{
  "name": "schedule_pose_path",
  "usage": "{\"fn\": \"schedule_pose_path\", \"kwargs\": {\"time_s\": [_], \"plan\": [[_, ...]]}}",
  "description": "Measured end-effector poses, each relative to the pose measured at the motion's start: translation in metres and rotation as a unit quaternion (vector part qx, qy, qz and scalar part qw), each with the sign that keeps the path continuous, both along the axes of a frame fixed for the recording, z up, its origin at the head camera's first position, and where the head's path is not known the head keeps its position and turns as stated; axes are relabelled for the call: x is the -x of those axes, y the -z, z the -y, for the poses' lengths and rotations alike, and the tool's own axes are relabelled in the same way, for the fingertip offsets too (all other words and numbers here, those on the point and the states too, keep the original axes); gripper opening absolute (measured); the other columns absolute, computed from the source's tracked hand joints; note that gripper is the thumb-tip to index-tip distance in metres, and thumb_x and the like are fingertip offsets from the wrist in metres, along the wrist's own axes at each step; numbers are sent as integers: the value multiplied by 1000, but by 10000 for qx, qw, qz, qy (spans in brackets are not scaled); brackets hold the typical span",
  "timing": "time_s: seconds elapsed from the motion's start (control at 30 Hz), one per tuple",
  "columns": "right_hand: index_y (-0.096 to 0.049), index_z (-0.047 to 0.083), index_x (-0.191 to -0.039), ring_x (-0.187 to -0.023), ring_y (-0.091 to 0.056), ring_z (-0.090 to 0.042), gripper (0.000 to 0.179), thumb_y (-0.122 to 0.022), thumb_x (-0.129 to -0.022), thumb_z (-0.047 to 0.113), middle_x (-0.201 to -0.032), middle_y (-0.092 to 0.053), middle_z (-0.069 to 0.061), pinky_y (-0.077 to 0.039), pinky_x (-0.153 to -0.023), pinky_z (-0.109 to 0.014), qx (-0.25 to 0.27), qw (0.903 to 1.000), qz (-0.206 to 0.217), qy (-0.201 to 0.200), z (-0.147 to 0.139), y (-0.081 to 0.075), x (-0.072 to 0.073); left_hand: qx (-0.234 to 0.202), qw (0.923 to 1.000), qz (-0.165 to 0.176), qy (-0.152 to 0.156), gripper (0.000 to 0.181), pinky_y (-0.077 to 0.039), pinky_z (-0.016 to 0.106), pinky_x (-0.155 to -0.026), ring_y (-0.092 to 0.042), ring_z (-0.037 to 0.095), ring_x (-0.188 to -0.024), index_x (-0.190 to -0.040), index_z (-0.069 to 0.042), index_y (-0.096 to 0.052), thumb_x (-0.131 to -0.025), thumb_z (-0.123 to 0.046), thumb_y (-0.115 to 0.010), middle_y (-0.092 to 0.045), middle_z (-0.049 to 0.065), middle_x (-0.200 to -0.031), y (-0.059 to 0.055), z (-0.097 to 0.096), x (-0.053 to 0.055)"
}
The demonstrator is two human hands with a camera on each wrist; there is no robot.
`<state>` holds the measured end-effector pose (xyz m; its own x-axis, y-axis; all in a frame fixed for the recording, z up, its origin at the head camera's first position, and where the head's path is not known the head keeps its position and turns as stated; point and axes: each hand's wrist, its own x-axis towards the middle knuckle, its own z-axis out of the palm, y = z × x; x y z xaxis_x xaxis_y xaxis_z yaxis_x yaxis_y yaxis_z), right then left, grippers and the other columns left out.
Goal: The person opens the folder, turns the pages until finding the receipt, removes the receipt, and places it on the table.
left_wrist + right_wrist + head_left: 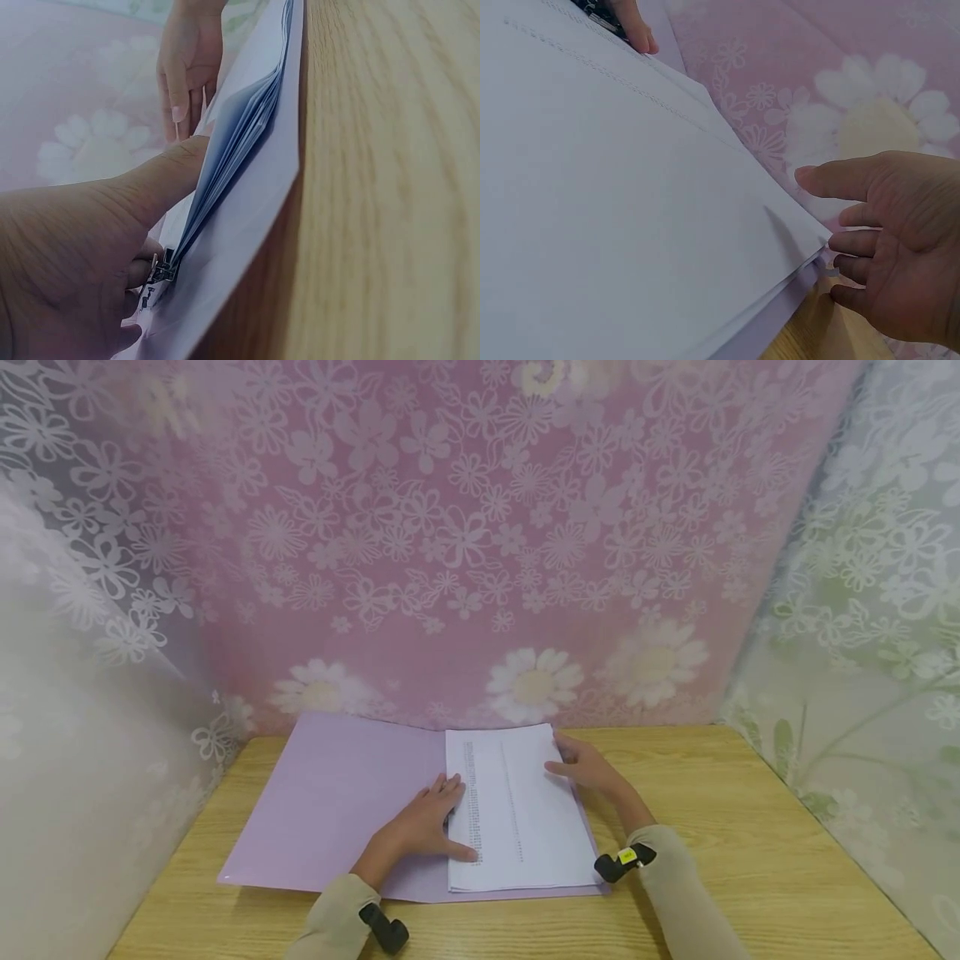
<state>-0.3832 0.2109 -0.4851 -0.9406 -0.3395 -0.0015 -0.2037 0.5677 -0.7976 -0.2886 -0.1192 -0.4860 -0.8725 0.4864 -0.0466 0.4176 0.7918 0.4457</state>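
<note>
A lilac folder [337,802] lies opened out on the table, with a stack of printed white sheets [551,810] over its right side. My left hand [420,825] rests at the stack's left edge, thumb on the top sheet and fingers beside a metal clip [166,268] at the folder's spine. In the left wrist view the sheets fan apart slightly along their near edge. My right hand [592,770] is at the upper right corner of the stack. Its fingertips touch or nearly touch the paper edge in the right wrist view, while the thumb stands apart from the sheet.
The wooden table [690,793] extends to the right of the folder and in front of it. A pink flowered curtain [465,568] hangs directly behind the table. Pale flowered sheeting [885,635] closes off the right side, and similar sheeting [82,710] the left.
</note>
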Motion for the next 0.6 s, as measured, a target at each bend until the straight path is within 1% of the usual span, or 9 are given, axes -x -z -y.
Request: {"fn": "schedule_pose_path", "kwargs": {"time_s": [0.07, 0.23, 0.37, 0.6], "plan": [[-21, -3, -160, -153, -22, -47, 80, -66, -101, 25, -166, -22, -25, -25, -123, -59, -2, 10000, -20, -42, 0, 1, 0, 16, 10000, 35, -2, 121, -19, 59, -127, -11, 40, -159, -159, 0, -28, -72, -61, -85, -20, 17, -169, 0, 0, 0], [-21, -3, -160, -152, -23, -48, 80, -66, -101, 24, -166, -22, -27, -25, -122, -60, 32, 10000, -36, -64, 0, 2, 0, -25, 9999, 104, -9, 121, -18, 59, -127, -11, 40, -159, -159, 1, -28, -72, -61, -86, -20, 18, -170, -2, -1, -1], [-22, -4, -160, -152, -24, -49, 80, -67, -100, 23, -165, -23, -27, -26, -122, -61, 54, 10000, -43, 22, 1, 4, 1, 2, 9999, 103, -13, 121, -18, 59, -127, -11, 39, -159, -159, 1, -28, -73, -61, -86, -20, 18, -170, -2, -2, -1], [-24, 0, -161, -152, -27, -45, 78, -67, -100, 25, -166, -26, -23, -29, -122, -59, 58, 9998, -71, 149, 0, 7, 2, 0, 9999, 130, -66, 121, -18, 58, -127, -10, 39, -159, -160, 0, -28, -72, -61, -86, -19, 16, -170, -2, -1, -1]]}}
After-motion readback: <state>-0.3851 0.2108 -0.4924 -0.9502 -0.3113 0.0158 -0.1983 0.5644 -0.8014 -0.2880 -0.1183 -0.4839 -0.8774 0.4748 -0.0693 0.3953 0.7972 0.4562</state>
